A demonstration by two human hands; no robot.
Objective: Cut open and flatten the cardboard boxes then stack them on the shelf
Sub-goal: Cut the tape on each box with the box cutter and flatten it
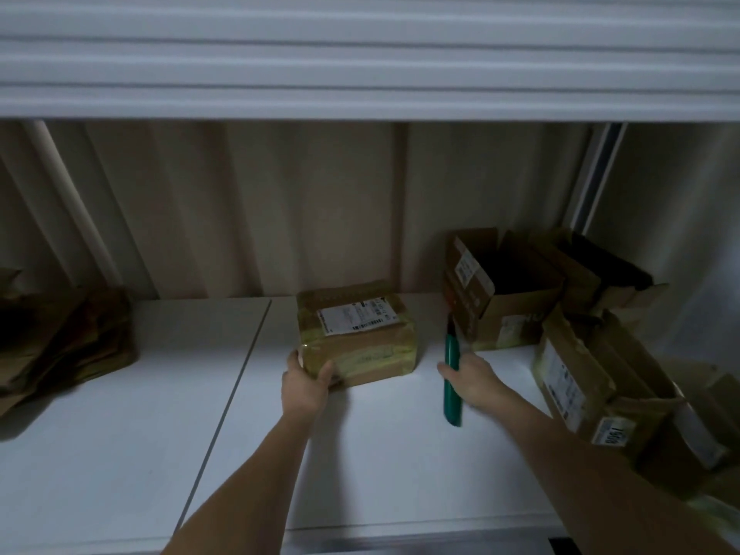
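Several opened boxes (520,290) wait at the right of the white shelf (120,454); the sealed taped box (356,334) sits centre, left hand (306,382) gripping its corner steady, right hand (468,374) apparently clasping the green cutter (452,378) for slitting.

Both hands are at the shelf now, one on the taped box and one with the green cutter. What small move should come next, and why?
Probably bring the green cutter in the right hand onto the taped box, which is sealed and steadied at its corner by the left hand.
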